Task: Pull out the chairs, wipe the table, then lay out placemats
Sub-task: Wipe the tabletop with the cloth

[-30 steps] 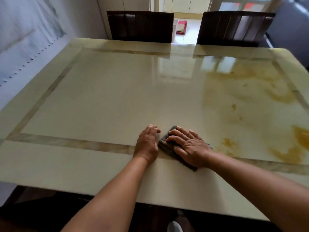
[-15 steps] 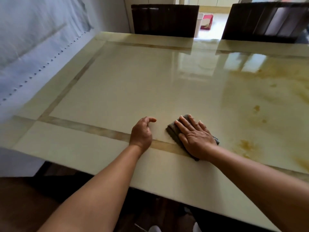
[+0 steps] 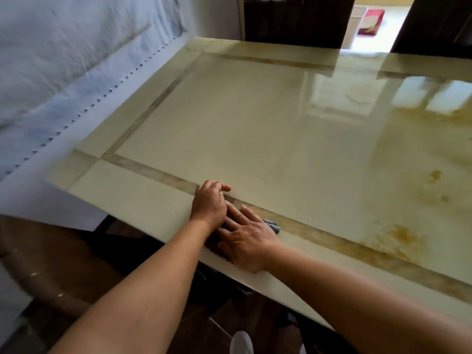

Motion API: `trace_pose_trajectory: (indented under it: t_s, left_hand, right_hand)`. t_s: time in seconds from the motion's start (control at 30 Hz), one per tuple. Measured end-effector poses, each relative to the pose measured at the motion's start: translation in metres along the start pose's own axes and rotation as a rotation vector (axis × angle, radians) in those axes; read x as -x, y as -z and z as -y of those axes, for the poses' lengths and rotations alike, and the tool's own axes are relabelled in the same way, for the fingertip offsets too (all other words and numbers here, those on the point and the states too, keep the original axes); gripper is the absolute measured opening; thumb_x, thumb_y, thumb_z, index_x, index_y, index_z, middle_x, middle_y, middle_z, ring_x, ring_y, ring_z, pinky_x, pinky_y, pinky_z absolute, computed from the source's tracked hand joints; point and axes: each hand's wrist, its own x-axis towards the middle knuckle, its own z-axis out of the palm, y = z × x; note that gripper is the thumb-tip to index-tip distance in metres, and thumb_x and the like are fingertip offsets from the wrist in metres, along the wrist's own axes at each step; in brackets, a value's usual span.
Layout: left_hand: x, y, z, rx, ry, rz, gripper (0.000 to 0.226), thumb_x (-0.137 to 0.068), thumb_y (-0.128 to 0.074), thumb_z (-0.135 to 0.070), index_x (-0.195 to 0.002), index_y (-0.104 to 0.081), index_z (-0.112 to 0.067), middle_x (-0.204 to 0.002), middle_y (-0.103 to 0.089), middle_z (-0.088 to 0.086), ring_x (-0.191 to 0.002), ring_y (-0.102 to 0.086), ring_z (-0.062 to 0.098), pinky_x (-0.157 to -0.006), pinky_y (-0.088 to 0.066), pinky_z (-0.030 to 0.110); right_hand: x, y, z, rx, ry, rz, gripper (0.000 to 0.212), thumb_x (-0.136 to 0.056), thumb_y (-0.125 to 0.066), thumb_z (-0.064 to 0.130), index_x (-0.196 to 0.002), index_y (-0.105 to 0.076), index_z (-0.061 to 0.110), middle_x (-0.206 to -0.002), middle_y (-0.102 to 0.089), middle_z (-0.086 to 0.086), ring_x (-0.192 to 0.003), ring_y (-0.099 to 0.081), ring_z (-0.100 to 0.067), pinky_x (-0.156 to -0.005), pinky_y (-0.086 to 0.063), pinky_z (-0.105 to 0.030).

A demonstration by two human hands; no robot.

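Observation:
A glossy cream marble table [image 3: 255,129] with a tan inlaid border fills the view. My right hand [image 3: 245,238] lies flat near the table's front edge, pressing a dark grey cloth [image 3: 272,224] that shows only as a small piece past my fingers. My left hand [image 3: 209,201] rests on the table just left of it, fingers curled loosely with the index finger out, touching my right hand's fingers and holding nothing. Two dark wooden chairs [image 3: 296,20] [image 3: 434,24] stand at the far side.
A pale marbled wall [image 3: 63,72] runs along the table's left edge. Yellow-brown marks [image 3: 401,236] spread over the table's right part. A dark rounded chair [image 3: 51,264] sits low at my left. A red item [image 3: 370,19] lies on the far floor.
My right hand has slid the cloth toward the front edge and to the left until it meets my left hand. The view has swung left and down.

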Motion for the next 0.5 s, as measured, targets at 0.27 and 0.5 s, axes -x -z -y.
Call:
trace_pose_trajectory:
  t_s: [0.27,0.5]
  left_hand:
    - [0.012,-0.002,-0.007,-0.071,-0.02,0.037,0.031,-0.093,-0.037,-0.01,-0.109,-0.063,-0.013,-0.128,-0.051,0.01,-0.123,-0.038,0.025,-0.105,-0.028,0.029]
    - [0.02,-0.011,-0.015,-0.096,-0.088,0.027,0.029,-0.094,-0.039,-0.013,-0.113,-0.061,-0.014,-0.127,-0.05,0.009,-0.119,-0.039,0.026,-0.103,-0.029,0.03]
  right_hand:
    - [0.025,-0.002,-0.008,0.046,0.215,0.066,0.054,-0.094,-0.01,0.049,-0.147,0.001,0.047,-0.158,0.012,0.011,-0.143,0.024,-0.02,-0.114,0.018,-0.039]
    - [0.05,0.002,-0.024,0.011,0.229,0.089,0.053,-0.097,-0.017,0.045,-0.148,-0.005,0.045,-0.152,0.016,0.017,-0.138,0.031,-0.014,-0.107,0.026,-0.033]
